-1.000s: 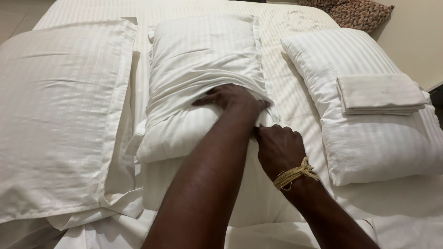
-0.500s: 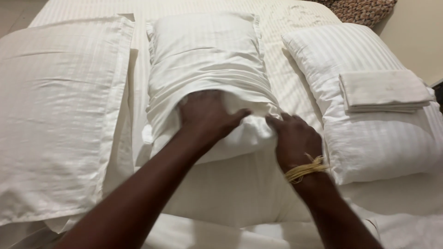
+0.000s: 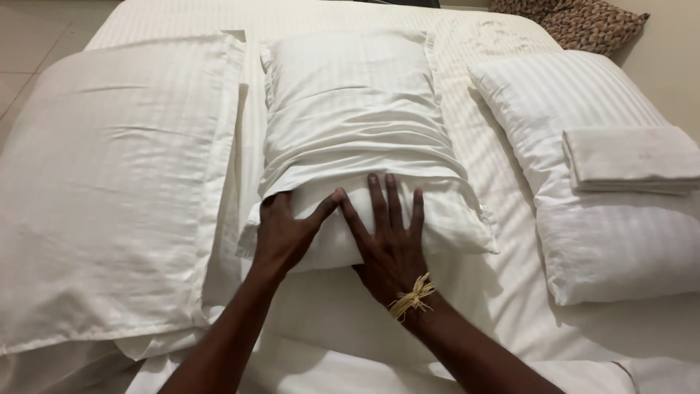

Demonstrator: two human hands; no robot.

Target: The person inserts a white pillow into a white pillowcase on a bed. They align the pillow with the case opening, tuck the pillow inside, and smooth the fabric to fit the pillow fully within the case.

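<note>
Both hands lie flat and spread, clamped on nothing. The left hand point(image 3: 288, 233) presses on the near left corner of the white striped cotton pillow in its pillowcase point(image 3: 364, 138), fingers fanned and thumb stretched toward the other hand. The right hand point(image 3: 390, 241), with a straw-coloured string tied at the wrist point(image 3: 413, 298), rests palm down just beside it on the same near end, fingers pointing up the pillow.

That pillow sits in the middle of the bed with a white striped sheet point(image 3: 496, 277), its near end bunched in loose folds under the palms. To my eye the step is smoothing and squaring that end: it would go best with even pressure from both palms, sliding outward from the centre toward the 2 corners, so the slack cloth is flattened rather than pushed into new creases.

Left of this pillow lies a large flat white pillow with a flanged edge point(image 3: 109, 190); right of it, a plump white striped pillow point(image 3: 583, 168) carries a folded white cloth point(image 3: 631, 157). Beyond that, at the far right corner, sits a brown patterned cushion point(image 3: 583, 22).

Half a second ago the left hand gripped the pillow end with curled fingers and the right pinched the cloth beside it; now both are open and flat, and the end looks tidier.
</note>
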